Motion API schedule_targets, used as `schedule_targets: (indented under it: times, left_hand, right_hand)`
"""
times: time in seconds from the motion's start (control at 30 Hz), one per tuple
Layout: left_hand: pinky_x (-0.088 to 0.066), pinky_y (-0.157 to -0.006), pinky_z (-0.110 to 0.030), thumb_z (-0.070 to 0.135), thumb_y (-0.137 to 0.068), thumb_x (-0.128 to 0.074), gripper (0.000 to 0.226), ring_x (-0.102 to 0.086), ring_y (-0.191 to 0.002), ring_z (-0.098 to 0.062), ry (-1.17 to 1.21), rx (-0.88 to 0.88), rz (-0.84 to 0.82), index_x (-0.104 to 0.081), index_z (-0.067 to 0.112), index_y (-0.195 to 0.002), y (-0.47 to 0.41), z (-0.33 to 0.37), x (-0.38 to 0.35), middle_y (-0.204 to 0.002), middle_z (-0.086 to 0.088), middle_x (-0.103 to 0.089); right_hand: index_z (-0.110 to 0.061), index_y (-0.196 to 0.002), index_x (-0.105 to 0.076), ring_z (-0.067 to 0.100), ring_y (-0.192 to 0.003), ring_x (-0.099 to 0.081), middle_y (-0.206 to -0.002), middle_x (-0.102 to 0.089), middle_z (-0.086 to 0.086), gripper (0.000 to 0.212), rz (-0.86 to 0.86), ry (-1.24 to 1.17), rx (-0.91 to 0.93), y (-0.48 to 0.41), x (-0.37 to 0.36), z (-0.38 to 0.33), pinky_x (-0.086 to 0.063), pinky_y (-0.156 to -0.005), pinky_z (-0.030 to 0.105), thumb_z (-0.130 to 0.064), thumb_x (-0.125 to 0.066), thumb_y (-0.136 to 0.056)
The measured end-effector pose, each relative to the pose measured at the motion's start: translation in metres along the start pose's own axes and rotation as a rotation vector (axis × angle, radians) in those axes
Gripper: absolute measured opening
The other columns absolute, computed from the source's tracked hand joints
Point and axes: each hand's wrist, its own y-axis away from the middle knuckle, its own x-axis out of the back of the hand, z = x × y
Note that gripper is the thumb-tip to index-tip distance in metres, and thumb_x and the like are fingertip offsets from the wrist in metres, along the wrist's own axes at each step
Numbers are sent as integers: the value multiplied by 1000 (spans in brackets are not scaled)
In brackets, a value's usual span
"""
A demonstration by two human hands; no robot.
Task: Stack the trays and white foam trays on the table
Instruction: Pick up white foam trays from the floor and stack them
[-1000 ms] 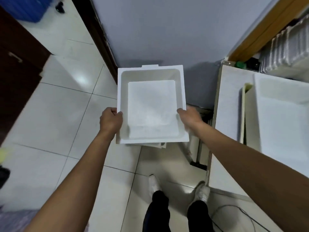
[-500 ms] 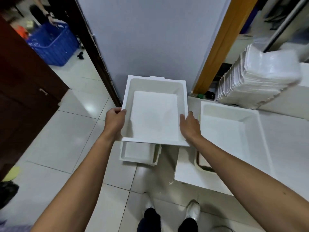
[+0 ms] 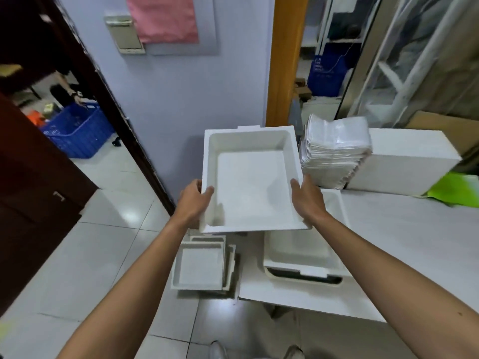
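Holding: white foam tray (image 3: pixel 252 182) carried in mid-air, level, above the near-left corner of the table (image 3: pixel 404 244), partly over the floor gap.
Left grip: left hand (image 3: pixel 195 200) clamped on the tray's left rim, thumb hooked over the inner wall, fingers hidden beneath.
Right grip: right hand (image 3: pixel 307 200) clamped on the right rim, thumb on top, palm against the outer wall.
Step in hand: judged as carrying the tray across to nest on the table stack (image 3: pixel 302 257), directly below and slightly right.
Doing it well: shift right until all four rims line up; keep level; lower straight; release both sides together once seated. Squeezing hard likely to dent foam.
Tray material: matte, thick-walled foam, square, rounded inner corners, small tab on the far rim.
Table stack: white foam tray on top, a beige tray with a dark slot showing at its near edge beneath.
Floor pile: more square foam trays (image 3: pixel 201 265) on glossy tile, just left of the table.
Beyond: leaning bundle of thin white trays (image 3: pixel 334 154) in clear wrap, beside a white foam box (image 3: pixel 404 161).
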Motion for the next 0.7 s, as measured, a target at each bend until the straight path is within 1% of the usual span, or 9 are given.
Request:
schedule_targets:
  times: [0.07,0.17,0.27,0.37,0.47,0.53,0.6,0.63,0.7]
  left_hand:
    - [-50,-88,-39,30,-97,-49,32,-61,-104,-29,-32,-52,-52,-59,11,-121,5,14,-16,-111,-6,-66]
    - [-50,-92,-46,26,-98,-42,31,-58,-108,-38,-73,-80,-44,-55,6,-118,8,32,-39,-113,-15,-64]
    - [-45,-99,-51,28,-102,-36,36,-50,-119,-39,-75,-101,-34,-48,2,-123,17,52,-57,-124,-17,-59]
    - [-42,-98,-47,26,-105,-33,35,-44,-125,-38,-87,-122,-51,-45,0,-124,26,65,-75,-127,-19,-55]
    - [-40,-90,-40,24,-105,-32,35,-45,-124,-37,-68,-141,-65,-43,-2,-127,36,73,-87,-129,-20,-53]
    - [-38,-88,-37,23,-105,-34,36,-46,-123,-36,-73,-141,-68,-44,-3,-128,39,75,-92,-129,-20,-53]
    - [-40,-89,-37,24,-104,-36,36,-49,-122,-36,-69,-161,-83,-47,0,-128,40,75,-96,-129,-18,-56]
    - [-43,-91,-38,24,-103,-38,36,-50,-121,-36,-72,-174,-95,-49,2,-129,40,75,-96,-128,-17,-58]
    - [-49,-93,-40,22,-97,-46,35,-55,-117,-36,-88,-206,-136,-53,8,-128,40,77,-95,-124,-12,-62]
  right_hand:
    - [-15,-135,-42,36,-119,-55,-133,-58,11,44,17,-13,-14,3,17,10,-44,-87,42,-43,-33,-103]
    - [-14,-132,-44,36,-117,-56,-131,-59,10,40,43,-22,-34,5,40,22,-43,-84,39,-41,-33,-104]
    - [-13,-132,-47,36,-119,-56,-132,-60,11,45,73,-31,-46,4,61,35,-46,-92,42,-44,-33,-102]
    - [-10,-133,-46,37,-118,-56,-131,-60,14,50,136,-45,-66,5,76,48,-47,-96,46,-47,-35,-101]
    - [-10,-138,-42,38,-120,-55,-132,-59,14,53,178,-11,-69,11,87,60,-48,-97,49,-47,-38,-100]
    - [-12,-141,-39,39,-119,-55,-132,-59,16,53,180,35,-76,16,94,67,-47,-97,49,-46,-37,-101]
    - [-15,-144,-36,40,-118,-55,-130,-60,16,51,183,65,-68,20,100,73,-47,-96,48,-43,-37,-102]
    - [-17,-143,-38,40,-117,-55,-127,-61,15,48,185,56,-60,20,103,75,-48,-96,48,-43,-37,-102]
    - [-21,-131,-46,37,-112,-58,-121,-64,10,40,188,17,-46,21,111,81,-50,-93,47,-44,-40,-99]
